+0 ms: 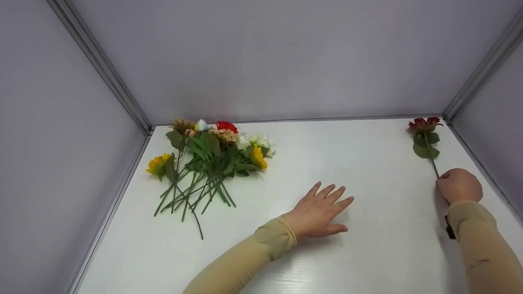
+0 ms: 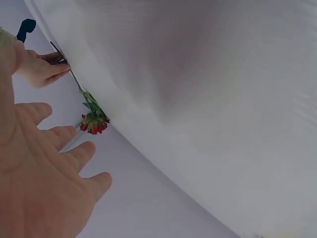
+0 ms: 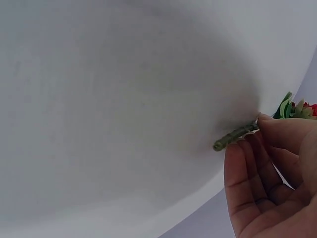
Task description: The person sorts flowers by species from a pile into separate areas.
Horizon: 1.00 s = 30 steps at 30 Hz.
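While the heap of artificial flowers (image 1: pixel 208 159) lies at the far left of the white tabletop (image 1: pixel 286 261), close to the back wall (image 1: pixel 286 57), nothing touches it: its stems fan out toward the person and its heads, yellow, red, white and tan, point to the wall, the sort of loose spread that comes from being laid down as a bunch rather than arranged.

Nearer the middle, the left hand (image 1: pixel 318 212) rests palm down on the tabletop with its fingers straight and spread, holding nothing. It sits well apart from the heap and from the single flower, and reads as a hand parked flat for support.

At the far right, the right hand (image 1: pixel 458 185) is curled and pinches the lower end of the stem of a red rose (image 1: pixel 425 124). In the right wrist view the stem's cut end (image 3: pixel 225 140) pokes out past the fingertips (image 3: pixel 267 124), so the grip is by thumb and fingers near the very bottom, which leaves leaves and bloom free. The rose lies along the tabletop with its head toward the back right corner, just beside the metal frame post (image 1: pixel 482 69). I cannot tell whether the bloom touches the surface or is slightly raised.
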Motion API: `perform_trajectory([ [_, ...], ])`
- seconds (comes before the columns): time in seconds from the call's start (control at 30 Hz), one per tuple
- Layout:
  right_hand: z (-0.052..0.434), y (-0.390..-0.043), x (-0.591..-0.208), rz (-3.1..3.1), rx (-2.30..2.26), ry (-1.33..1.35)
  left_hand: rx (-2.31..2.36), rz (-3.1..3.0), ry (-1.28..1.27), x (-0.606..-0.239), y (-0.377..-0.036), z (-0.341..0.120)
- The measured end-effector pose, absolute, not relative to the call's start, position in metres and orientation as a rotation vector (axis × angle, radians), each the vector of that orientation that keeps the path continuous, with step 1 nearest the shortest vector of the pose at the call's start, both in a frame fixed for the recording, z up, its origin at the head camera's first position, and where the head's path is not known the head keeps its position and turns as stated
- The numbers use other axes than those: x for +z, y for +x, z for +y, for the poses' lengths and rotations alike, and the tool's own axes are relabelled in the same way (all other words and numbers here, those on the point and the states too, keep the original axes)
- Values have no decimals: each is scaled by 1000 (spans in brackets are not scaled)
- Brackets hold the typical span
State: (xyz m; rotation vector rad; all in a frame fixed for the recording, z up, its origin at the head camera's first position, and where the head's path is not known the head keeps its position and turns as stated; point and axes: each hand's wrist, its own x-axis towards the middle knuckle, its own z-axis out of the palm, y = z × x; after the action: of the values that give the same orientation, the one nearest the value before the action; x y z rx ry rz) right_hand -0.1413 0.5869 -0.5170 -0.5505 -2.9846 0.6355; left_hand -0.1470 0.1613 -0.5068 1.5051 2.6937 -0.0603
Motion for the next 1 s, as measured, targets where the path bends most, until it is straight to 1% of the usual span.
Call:
perform_trajectory([
  [0.27,579,-146,-512,-2945,669,-593,86,2744,1435,-511,-163,125],
  [0.33,572,-151,-510,-2911,664,-545,130,2775,1386,-512,-170,111],
  [0.47,548,-163,-510,-2819,649,-357,222,2897,1239,-510,-186,75],
  [0.6,514,-171,-508,-2790,677,-182,344,3054,1072,-508,-203,31],
  [0.73,468,-178,-507,-2810,695,-9,422,3179,894,-507,-218,-19],
  [0.9,401,-181,-509,-2874,713,212,442,3236,640,-506,-232,-72],
  [1.0,354,-177,-510,-2898,682,419,443,3233,547,-507,-236,-93],
])
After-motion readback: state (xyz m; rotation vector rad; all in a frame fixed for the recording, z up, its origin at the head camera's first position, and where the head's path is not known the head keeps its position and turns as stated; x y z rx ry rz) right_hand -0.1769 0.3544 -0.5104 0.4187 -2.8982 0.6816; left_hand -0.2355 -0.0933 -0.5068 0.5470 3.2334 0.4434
